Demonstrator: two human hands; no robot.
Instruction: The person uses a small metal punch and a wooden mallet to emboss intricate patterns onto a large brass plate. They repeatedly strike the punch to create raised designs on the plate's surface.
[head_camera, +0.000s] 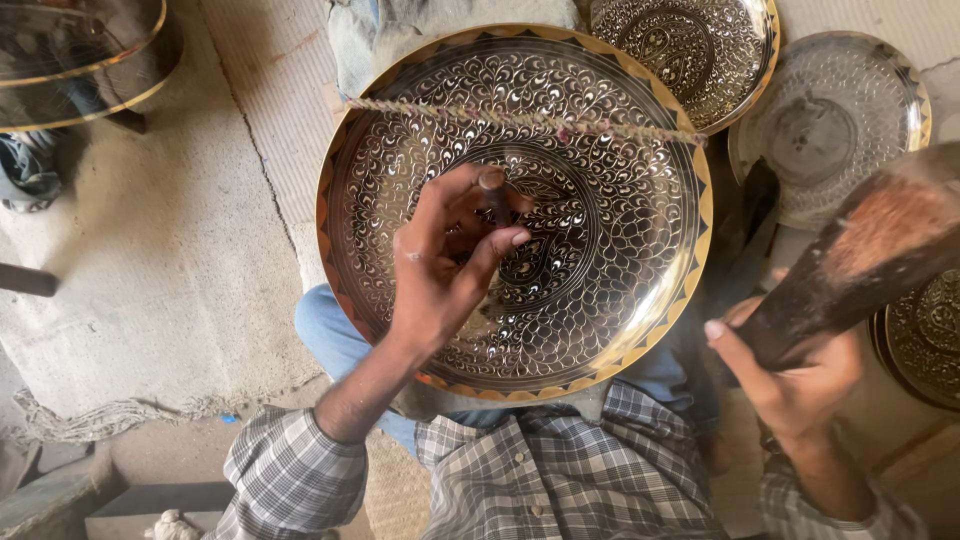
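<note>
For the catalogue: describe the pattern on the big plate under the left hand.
Head view: large round plate shows dense silvery teardrop motifs on dark ground, with a gold triangle-edged rim.

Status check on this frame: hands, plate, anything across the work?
Left hand pinches chisel on engraved plate. Right hand grips raised mallet. Cord crosses plate's upper part.

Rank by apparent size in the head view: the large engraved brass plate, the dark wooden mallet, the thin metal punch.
1. Large engraved brass plate
2. Dark wooden mallet, though nearness to the camera enlarges it
3. Thin metal punch
</note>
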